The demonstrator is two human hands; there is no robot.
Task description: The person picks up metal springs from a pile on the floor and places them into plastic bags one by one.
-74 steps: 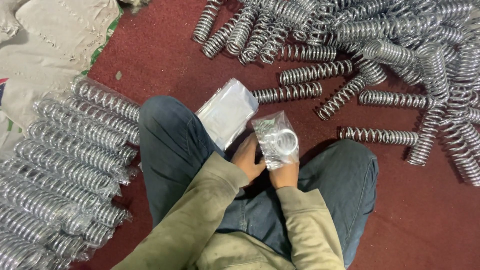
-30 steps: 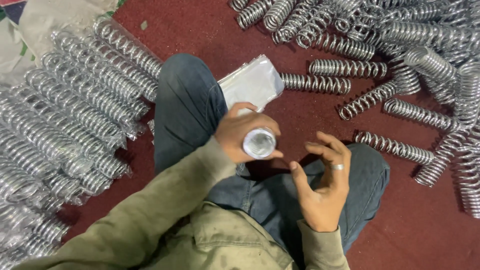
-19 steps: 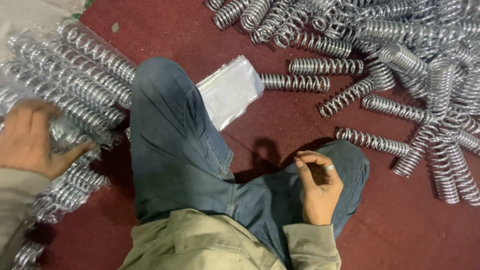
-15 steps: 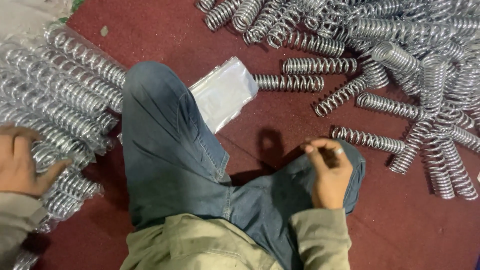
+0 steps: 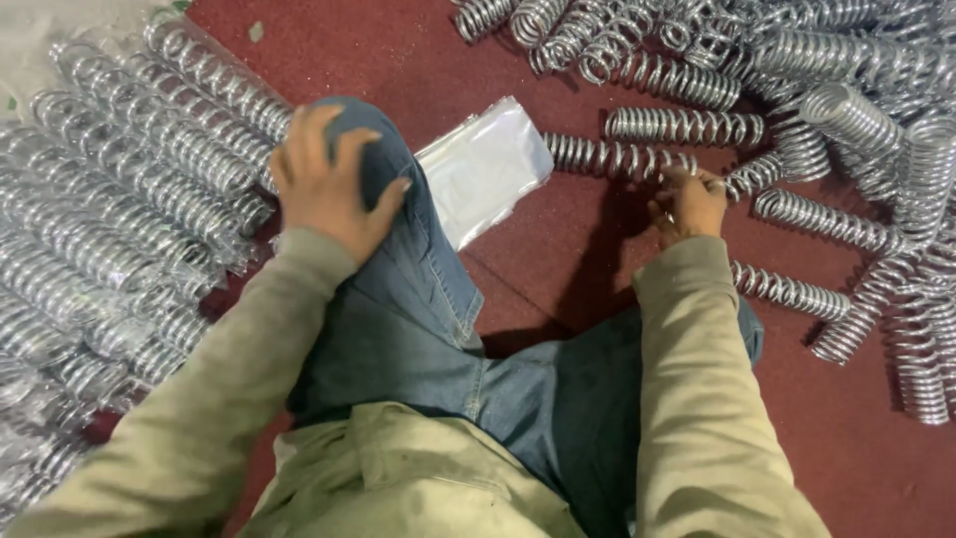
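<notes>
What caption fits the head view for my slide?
Seated person's right hand grasps a loose metal spring on the red floor; left hand rests on the knee.

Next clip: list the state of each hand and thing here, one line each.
Left hand: empty, flat on the raised knee.
Right hand: fingers closing on a loose spring.
Bagged springs: laid side by side.
Plastic bags: flat stack on the floor.
Loose springs: scattered heap.
</notes>
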